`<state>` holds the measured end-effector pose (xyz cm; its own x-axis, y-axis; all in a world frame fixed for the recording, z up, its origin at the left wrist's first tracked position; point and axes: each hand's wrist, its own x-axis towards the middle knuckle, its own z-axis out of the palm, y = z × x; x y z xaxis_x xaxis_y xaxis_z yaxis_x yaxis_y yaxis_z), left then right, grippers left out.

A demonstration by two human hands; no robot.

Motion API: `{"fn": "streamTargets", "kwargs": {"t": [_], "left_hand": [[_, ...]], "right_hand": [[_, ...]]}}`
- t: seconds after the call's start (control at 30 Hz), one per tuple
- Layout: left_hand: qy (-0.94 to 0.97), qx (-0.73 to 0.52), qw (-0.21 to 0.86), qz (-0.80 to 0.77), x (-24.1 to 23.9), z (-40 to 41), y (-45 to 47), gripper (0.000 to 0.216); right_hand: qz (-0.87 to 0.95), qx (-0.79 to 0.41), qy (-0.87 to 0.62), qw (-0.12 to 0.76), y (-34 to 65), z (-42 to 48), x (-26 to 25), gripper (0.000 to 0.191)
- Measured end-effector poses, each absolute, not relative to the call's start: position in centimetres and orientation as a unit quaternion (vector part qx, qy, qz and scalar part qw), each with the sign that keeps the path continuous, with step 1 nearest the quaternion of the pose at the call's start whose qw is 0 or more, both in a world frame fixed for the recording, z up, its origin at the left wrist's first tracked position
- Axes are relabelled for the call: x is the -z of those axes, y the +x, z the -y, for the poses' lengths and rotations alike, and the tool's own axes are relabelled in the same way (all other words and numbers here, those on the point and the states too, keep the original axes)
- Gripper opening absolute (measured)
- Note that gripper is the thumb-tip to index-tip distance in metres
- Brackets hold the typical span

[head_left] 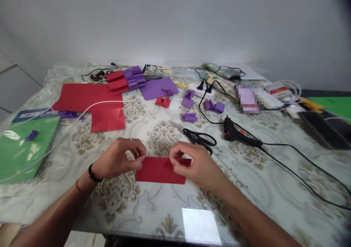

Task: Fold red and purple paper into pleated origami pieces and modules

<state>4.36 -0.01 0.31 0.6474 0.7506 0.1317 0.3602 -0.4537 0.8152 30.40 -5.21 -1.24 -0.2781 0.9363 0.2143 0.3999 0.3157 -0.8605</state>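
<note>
While a flat, oblong piece of dark red paper (pixel 161 173) lies lengthwise on the glossy, pale tabletop patterned with brown floral scrolls (pixel 167 221), both bare hands bend over its far edge. The left hand (pixel 120 158), a black band (pixel 93 173) around its wrist, has thumb and fingertips drawn close together at the far left corner; the right hand (pixel 196 163) curls thumb and forefinger towards each other over the far edge, right of the middle. Whether either hand pinches the paper, I cannot tell. Just beyond the right hand lie scissors with black plastic handles (pixel 201 137), their blades pointing away to the left, and farther right a black glue gun (pixel 238 134) with its cord. Small folded purple paper pieces (pixel 190 117) sit beyond the scissors, near a folded red paper piece (pixel 163 101). Farther left, a large red paper sheet (pixel 85 96) partly meets a smaller creased red sheet (pixel 108 120).
</note>
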Motion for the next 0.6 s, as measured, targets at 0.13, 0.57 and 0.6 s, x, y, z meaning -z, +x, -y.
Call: {"fn": "streamTargets", "kwargs": {"t": [0.13, 0.57, 0.6], "left_hand": [[0.789, -0.262, 0.410, -0.375, -0.8, -1.6, 2.6, 0.006], [0.807, -0.285, 0.353, -0.378, 0.6, 0.7, 5.7, 0.011], [0.811, -0.283, 0.348, -0.374, 0.5, 0.7, 5.6, 0.012]], "right_hand": [[0.695, -0.351, -0.493, 0.389, 32.0, 4.5, 0.8, 0.013], [0.701, -0.359, -0.485, 0.380, 31.0, 5.1, 0.8, 0.010], [0.705, -0.357, -0.483, 0.378, 31.0, 5.0, 0.8, 0.010]]}}
